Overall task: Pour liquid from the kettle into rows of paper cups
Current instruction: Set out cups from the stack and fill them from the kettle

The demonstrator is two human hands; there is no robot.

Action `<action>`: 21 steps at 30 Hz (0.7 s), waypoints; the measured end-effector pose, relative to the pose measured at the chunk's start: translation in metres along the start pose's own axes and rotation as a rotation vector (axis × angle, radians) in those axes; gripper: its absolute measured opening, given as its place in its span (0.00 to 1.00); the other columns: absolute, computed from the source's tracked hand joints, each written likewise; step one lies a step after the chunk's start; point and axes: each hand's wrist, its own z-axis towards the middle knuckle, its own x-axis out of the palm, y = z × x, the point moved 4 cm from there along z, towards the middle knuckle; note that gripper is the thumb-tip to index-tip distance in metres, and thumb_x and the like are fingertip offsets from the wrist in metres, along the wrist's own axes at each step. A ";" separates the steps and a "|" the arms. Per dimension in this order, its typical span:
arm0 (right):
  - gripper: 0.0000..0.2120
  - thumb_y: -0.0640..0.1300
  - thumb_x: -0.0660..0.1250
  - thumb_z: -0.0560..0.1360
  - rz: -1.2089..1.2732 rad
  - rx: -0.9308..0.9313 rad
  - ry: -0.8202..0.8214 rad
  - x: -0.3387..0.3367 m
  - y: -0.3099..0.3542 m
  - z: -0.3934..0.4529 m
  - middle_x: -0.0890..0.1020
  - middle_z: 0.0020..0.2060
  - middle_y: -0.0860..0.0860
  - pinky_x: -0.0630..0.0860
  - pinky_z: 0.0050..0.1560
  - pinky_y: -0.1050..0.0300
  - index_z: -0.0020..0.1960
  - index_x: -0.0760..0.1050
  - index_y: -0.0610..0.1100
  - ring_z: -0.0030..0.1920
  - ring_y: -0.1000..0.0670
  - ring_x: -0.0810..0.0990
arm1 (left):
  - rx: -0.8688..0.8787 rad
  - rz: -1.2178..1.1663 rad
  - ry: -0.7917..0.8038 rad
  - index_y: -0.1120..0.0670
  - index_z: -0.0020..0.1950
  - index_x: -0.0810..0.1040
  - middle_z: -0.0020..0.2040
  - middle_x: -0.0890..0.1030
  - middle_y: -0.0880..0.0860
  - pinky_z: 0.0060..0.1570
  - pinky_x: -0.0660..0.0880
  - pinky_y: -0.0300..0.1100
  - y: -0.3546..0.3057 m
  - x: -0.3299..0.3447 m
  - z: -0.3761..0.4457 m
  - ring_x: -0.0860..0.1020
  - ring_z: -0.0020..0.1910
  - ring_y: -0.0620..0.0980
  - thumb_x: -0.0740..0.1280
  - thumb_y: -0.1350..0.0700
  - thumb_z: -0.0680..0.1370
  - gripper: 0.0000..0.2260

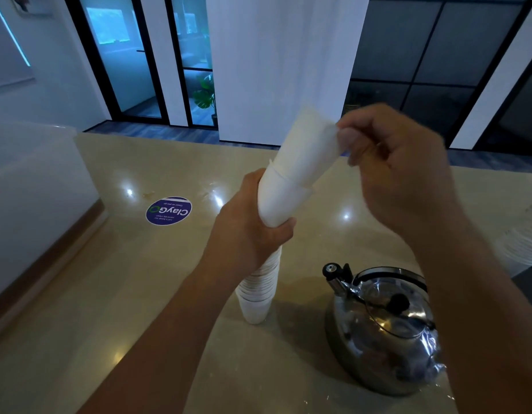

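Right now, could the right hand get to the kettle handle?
Probably not yet: the right hand pinches the top cup of the stack. Nothing lies between it and the kettle below.

A glossy beige worktop point(115, 294) carries a round blue sticker point(168, 210) printed "ClayGO", lying flat toward its far left. A white box-like wall with a wooden base edge point(34, 204) borders the worktop's left side. Beyond the far edge stand a white pillar point(276, 55), black-framed glass partitions point(133, 55), and a green potted plant point(205, 95) behind the glass.
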 end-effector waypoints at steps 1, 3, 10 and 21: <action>0.07 0.42 0.64 0.82 -0.002 -0.005 -0.031 -0.006 0.000 0.004 0.77 0.37 0.65 0.68 0.43 0.72 0.54 0.80 0.45 0.39 0.63 0.75 | 0.004 -0.016 0.009 0.43 0.71 0.64 0.47 0.72 0.35 0.41 0.67 0.26 0.002 -0.001 -0.001 0.75 0.46 0.43 0.79 0.49 0.68 0.36; 0.07 0.43 0.63 0.82 -0.024 -0.011 -0.055 -0.014 0.001 0.011 0.77 0.39 0.66 0.69 0.44 0.71 0.55 0.80 0.45 0.39 0.64 0.76 | -0.003 -0.054 0.000 0.40 0.69 0.63 0.48 0.73 0.34 0.41 0.70 0.28 0.003 -0.003 -0.002 0.76 0.46 0.39 0.79 0.47 0.68 0.36; 0.06 0.43 0.64 0.82 0.010 0.059 -0.111 -0.014 -0.014 0.005 0.79 0.41 0.63 0.73 0.44 0.67 0.53 0.78 0.51 0.40 0.61 0.78 | -0.111 -0.322 -0.053 0.40 0.64 0.63 0.54 0.77 0.40 0.43 0.76 0.35 0.014 -0.008 -0.015 0.79 0.48 0.35 0.70 0.40 0.70 0.27; 0.05 0.42 0.64 0.82 0.036 0.158 -0.157 -0.014 -0.027 -0.006 0.80 0.41 0.61 0.73 0.41 0.71 0.52 0.77 0.50 0.36 0.59 0.78 | -0.088 -0.504 -0.113 0.22 0.67 0.48 0.59 0.67 0.26 0.46 0.75 0.26 0.017 -0.007 -0.027 0.75 0.54 0.27 0.65 0.44 0.79 0.30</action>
